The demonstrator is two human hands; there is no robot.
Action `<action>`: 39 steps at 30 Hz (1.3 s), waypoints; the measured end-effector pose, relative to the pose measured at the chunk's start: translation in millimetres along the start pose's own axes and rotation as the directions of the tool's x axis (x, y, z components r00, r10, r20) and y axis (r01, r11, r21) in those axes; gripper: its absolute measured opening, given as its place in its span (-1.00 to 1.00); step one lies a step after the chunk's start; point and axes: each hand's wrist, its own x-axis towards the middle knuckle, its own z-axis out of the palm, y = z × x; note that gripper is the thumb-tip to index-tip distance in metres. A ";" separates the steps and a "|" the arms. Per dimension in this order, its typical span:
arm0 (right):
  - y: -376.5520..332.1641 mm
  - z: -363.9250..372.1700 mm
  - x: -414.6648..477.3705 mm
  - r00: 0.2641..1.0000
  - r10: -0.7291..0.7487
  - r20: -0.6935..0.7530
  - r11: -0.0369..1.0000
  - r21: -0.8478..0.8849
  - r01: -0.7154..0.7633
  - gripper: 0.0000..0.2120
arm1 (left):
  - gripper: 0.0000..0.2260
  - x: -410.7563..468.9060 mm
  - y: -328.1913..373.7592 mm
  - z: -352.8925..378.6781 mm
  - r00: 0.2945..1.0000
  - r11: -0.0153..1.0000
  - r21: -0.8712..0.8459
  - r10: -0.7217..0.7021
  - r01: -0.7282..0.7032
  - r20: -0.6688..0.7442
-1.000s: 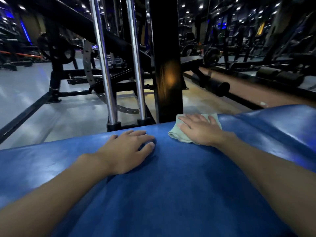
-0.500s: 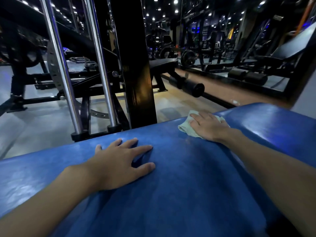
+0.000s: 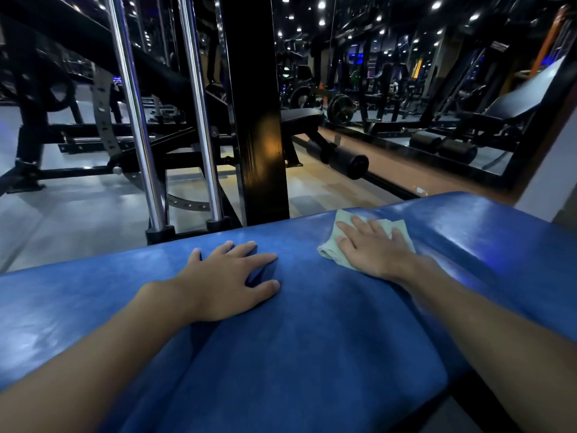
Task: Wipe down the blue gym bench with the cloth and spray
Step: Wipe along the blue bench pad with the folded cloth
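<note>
head view, the only one.

- right hand [image 3: 374,251]: flat, fingers straight and a little spread, palm down on the cloth [image 3: 327,253]. nothing is curled round it; i press it to the pad rather than grip it.
- the cloth is pale green and bunched. it lies on the blue bench [image 3: 312,354] near the far edge, just left of the seam where the pad bends into its right-hand section. its corners stick out past my fingers on both sides.
- left hand [image 3: 228,279]: also flat on the pad, fingers splayed, holding nothing. it is well apart from the cloth, and i judge it is bracing me.
- spray bottle: not in view, so i cannot say where it sits.
- beyond the bench: a black upright post [image 3: 256,120] and chrome guide rods [image 3: 134,120], with other machines further back.

progress, as a judgement: the wipe is under way at the far middle of the pad. the right-hand section and the far left show a wet-looking sheen, though that may only be the lights. the broad near part under my forearms looks matte, and i would count it as left to do, along with the sides.
</note>
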 end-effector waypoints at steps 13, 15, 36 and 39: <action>-89.2 13.2 -36.8 0.985 -0.166 0.053 0.986 0.003 0.166 -0.48 | -0.47 -72.6 -54.1 0.8 0.986 0.987 -0.029 -0.156 0.155 -0.054; -105.0 15.0 -43.1 0.981 -0.187 0.056 0.982 0.004 0.187 -0.48 | -0.47 -82.6 -63.0 3.0 0.982 0.984 -0.032 -0.176 0.174 -0.066; -292.8 27.3 -107.5 0.863 -0.496 0.101 0.869 0.058 0.492 -0.44 | -0.54 -199.4 -149.8 8.7 0.910 0.921 -0.063 -0.390 0.385 -0.144; -307.0 24.4 -111.4 0.835 -0.533 0.138 0.846 0.082 0.527 -0.43 | -0.55 -201.5 -153.0 6.6 0.892 0.910 -0.091 -0.416 0.405 -0.179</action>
